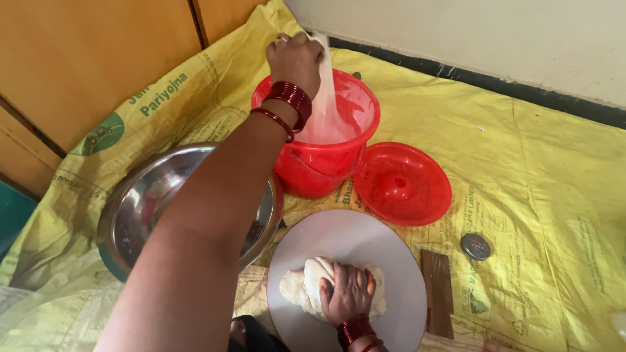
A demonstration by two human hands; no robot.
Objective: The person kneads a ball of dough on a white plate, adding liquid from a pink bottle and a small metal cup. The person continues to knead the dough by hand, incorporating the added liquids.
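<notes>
My left hand [295, 60] reaches out over a red plastic bucket [319, 166] and grips the top edge of a white plastic bag [326, 114] that stands inside it. Red bangles ring that wrist. My right hand [349, 294] presses down with curled fingers on a lump of pale dough [301, 285]. The dough lies on a round white board [365, 238] close in front of me. My left forearm crosses above a large steel bowl [134, 208] and hides part of it.
The bucket's red lid [401, 184] lies upside down to the right of it. A small round metal cap [476, 246] and a brown wooden strip [437, 290] lie right of the board. All rests on a yellow woven sack sheet [541, 189]. Wooden doors [85, 58] stand at the left.
</notes>
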